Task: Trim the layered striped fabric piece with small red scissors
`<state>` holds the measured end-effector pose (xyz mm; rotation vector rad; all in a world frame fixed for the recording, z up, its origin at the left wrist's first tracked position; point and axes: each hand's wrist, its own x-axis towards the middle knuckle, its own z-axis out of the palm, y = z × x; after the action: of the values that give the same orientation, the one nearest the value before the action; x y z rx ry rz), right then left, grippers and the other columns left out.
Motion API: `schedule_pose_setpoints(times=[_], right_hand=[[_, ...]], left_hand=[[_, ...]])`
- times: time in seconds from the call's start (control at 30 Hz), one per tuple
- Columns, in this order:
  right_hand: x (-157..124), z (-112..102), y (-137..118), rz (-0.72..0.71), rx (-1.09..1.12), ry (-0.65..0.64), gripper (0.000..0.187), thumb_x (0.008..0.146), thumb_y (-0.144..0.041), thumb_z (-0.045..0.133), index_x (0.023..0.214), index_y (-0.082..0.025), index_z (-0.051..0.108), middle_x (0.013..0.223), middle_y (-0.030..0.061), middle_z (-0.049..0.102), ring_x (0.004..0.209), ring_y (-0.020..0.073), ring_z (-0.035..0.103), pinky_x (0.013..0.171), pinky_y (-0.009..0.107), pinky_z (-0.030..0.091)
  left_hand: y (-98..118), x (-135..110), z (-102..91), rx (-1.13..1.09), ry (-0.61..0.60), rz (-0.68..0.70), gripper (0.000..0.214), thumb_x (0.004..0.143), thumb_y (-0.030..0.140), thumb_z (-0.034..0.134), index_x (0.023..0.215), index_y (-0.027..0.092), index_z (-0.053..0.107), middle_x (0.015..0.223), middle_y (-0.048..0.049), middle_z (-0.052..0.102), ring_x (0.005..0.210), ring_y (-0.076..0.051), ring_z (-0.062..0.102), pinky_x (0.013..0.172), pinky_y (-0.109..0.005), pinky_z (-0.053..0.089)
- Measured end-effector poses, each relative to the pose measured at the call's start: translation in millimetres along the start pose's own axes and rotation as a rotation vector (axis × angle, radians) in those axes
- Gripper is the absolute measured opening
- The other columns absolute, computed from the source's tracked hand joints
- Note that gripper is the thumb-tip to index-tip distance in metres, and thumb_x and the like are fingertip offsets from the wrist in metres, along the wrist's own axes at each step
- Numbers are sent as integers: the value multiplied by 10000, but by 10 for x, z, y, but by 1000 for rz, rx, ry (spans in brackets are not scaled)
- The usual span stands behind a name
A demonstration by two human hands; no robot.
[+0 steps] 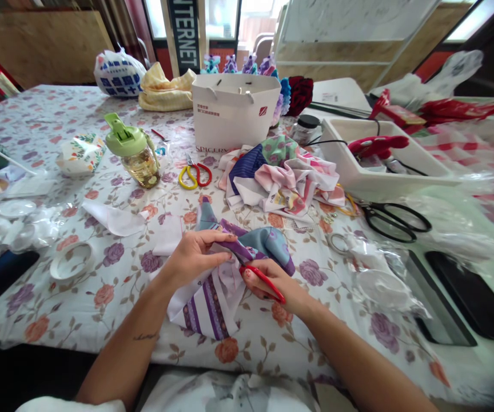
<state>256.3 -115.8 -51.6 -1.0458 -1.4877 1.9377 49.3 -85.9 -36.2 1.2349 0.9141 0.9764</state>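
My left hand [198, 254] pinches a piece of purple, blue and white patterned fabric [221, 286] near the table's front edge, fingers closed on its fold. My right hand [273, 283] is closed round the red handles of small scissors [264, 278], whose tips meet the fabric just right of my left fingers. The fabric's striped lower part drapes toward me over the floral tablecloth [101, 286].
A heap of fabric scraps [281, 177] lies behind. Also there: red-and-yellow scissors [194, 173], black scissors [395, 220], green-lidded bottle [133, 151], white paper bag [234, 111], white tray [379, 171] holding a red glue gun, tape roll [73, 262], plastic wrappings at right.
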Motion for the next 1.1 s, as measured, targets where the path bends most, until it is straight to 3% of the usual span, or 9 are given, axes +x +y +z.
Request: schedule_pose_setpoints(times=[0.57,1.1], right_hand=[[-43,-36,124,85,-38,28,455,856,-510,635,629,-217,370,512,-91,287,408,72,223,390,230,156],[-29,-2,52,62,-59,26,530,824,-606,634,596,-213,361,507,-90,251,452,76,193,426,241,130]], left_hand=[[-40,6,-26,24,-23,20,320,659,192,845,976,191,799,1036,-90,760,1018,-263,670,913,-350,523],[-16,-5,-19,47,-18,17,304,673,210,834,974,186,798,1033,-91,761,1028,-281,671,930,-372,517]])
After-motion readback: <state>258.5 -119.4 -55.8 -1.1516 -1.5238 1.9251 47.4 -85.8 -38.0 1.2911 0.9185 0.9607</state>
